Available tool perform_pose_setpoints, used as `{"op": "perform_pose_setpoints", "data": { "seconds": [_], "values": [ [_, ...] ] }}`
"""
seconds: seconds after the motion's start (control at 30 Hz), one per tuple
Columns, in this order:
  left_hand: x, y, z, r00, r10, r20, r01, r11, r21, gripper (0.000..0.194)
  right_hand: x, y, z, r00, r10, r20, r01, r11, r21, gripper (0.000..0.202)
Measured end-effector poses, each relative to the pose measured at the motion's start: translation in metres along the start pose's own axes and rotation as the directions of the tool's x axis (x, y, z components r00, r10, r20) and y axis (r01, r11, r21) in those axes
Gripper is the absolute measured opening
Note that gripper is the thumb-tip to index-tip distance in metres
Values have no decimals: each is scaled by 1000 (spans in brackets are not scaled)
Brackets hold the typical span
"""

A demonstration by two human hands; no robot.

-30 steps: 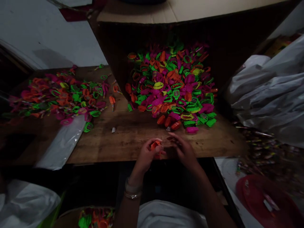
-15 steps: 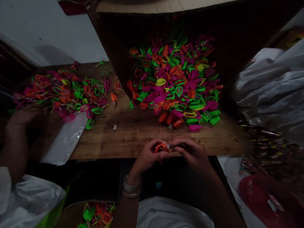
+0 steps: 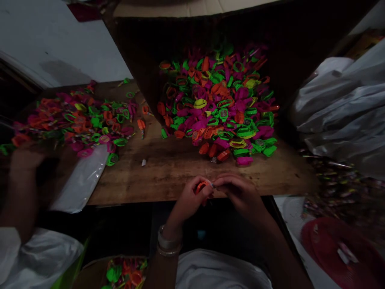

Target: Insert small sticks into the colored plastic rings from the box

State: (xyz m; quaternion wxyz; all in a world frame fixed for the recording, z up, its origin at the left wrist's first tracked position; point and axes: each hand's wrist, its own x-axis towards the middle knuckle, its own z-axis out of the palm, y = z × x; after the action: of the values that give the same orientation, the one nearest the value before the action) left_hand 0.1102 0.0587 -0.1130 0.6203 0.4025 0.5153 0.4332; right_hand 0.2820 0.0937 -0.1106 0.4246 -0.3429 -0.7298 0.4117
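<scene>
My left hand (image 3: 192, 195) is closed around an orange toy watch (image 3: 201, 186) just over the front edge of the table. Close beside it, my right hand (image 3: 237, 190) pinches at a small pale end sticking out from the watch; the fingers hide most of that piece. Beyond both hands lies a large heap of toy watches (image 3: 224, 114) in green, pink, orange and yellow, spilling from a cardboard box (image 3: 192, 9) tipped on its side. A small white scrap (image 3: 143, 162) rests on the wooden table (image 3: 168, 172).
At the left, a co-worker's hand (image 3: 27, 158) is by a second pile of toy watches (image 3: 80, 120) and a clear plastic bag (image 3: 81, 180). Below stands a box of more watches (image 3: 126, 273). White sacking (image 3: 339, 108) and a red basin (image 3: 337, 249) are at the right.
My right fingers have drawn closer to the orange toy watch, and my left fingers cover more of it. The co-worker's hand has shifted slightly. The view has moved a little.
</scene>
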Motion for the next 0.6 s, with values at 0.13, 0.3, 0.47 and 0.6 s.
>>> {"op": "perform_pose_setpoints", "data": {
  "seconds": [0.13,0.3,0.47,0.6],
  "values": [
    [3,-12,11,999,31,-44,-32,999,-40,30,-1,0,5,999,-49,5,49,993,-111,25],
    [19,-9,-1,996,-44,-79,18,954,-301,35,-4,8,7,996,15,-90,-26,992,-121,33],
    [28,50,-87,893,234,-384,-401,801,-445,59,-11,20,-18,922,214,-324,-207,977,56,43],
    [51,64,-134,780,259,-569,-462,852,-246,50,-27,32,-35,887,278,-369,-294,956,13,31]
  ]
}}
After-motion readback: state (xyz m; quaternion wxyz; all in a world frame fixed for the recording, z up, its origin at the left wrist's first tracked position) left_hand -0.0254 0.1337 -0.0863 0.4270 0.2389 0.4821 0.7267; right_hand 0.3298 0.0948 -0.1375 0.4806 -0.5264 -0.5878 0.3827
